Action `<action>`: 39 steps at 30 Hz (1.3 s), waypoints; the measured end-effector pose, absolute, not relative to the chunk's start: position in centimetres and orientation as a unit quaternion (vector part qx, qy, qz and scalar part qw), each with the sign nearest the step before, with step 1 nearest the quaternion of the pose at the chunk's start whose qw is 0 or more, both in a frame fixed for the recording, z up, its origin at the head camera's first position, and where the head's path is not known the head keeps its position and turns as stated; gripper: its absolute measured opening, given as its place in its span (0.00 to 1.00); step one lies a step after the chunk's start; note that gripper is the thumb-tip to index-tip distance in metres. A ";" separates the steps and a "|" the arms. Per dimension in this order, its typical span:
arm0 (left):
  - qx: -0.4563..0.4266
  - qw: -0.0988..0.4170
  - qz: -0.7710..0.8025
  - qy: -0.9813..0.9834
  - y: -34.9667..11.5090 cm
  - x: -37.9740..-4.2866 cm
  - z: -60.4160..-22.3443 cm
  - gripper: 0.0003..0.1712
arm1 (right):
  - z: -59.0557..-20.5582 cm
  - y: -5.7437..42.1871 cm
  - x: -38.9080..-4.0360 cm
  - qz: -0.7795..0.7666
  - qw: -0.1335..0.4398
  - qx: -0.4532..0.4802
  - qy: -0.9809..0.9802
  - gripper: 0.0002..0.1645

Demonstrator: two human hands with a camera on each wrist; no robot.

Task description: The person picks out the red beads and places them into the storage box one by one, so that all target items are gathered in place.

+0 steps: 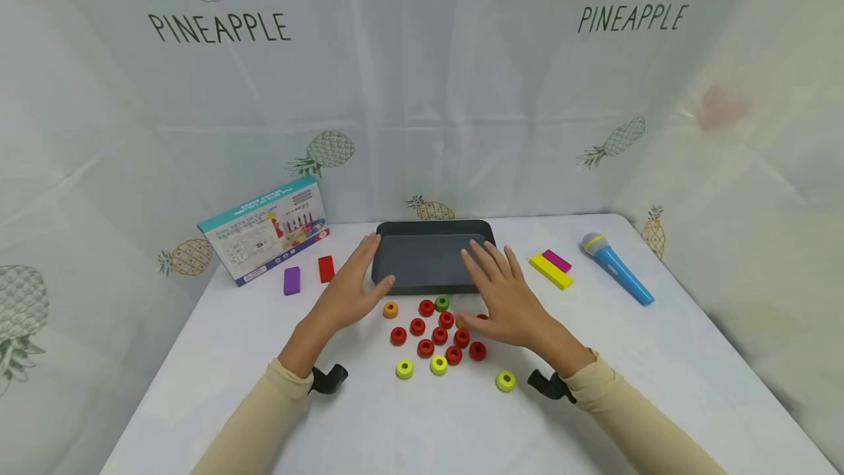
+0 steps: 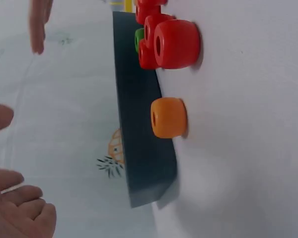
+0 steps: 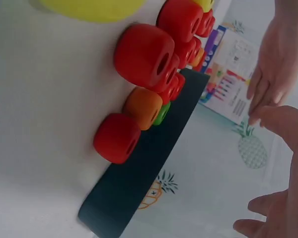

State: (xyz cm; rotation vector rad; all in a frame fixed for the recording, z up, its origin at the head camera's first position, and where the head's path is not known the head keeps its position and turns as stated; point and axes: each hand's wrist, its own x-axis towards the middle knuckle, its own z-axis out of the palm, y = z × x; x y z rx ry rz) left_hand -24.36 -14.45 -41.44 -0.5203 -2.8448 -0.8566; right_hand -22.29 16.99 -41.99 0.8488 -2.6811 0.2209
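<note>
Both hands hover over the white table with fingers extended, holding nothing. My left hand (image 1: 348, 288) is near the left end of a dark grey tray (image 1: 428, 289), and my right hand (image 1: 511, 304) is by its right front corner. Between and in front of them lie several red beads (image 1: 425, 348), with an orange bead (image 1: 390, 310), a green bead (image 1: 442, 303) and 3 yellow beads (image 1: 439, 365). In the right wrist view, another orange bead (image 3: 143, 108) sits beside a red bead (image 3: 117, 138); the right hand partly covers these in the head view.
At the back left a toy box (image 1: 270, 229) leans near a purple block (image 1: 292, 281) and a red block (image 1: 326, 269). Right of the tray lie a yellow block (image 1: 550, 271), a magenta block (image 1: 557, 261) and a blue toy microphone (image 1: 620, 270). A pineapple-print curtain (image 1: 422, 94) hangs behind.
</note>
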 end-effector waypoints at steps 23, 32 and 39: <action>-0.028 -0.059 -0.505 -0.861 -15.9 -28.8 -46.3 0.39 | -44.0 18.1 -19.4 0.242 0.011 0.260 -0.935 0.25; -0.057 -0.087 -0.538 -0.837 -15.9 -29.0 -47.4 0.37 | -45.2 18.0 -18.9 0.238 -0.050 0.245 -0.939 0.22; -0.054 -0.096 -0.542 -0.833 -16.0 -29.3 -48.7 0.36 | -45.4 18.2 -19.0 0.235 -0.060 0.254 -0.936 0.19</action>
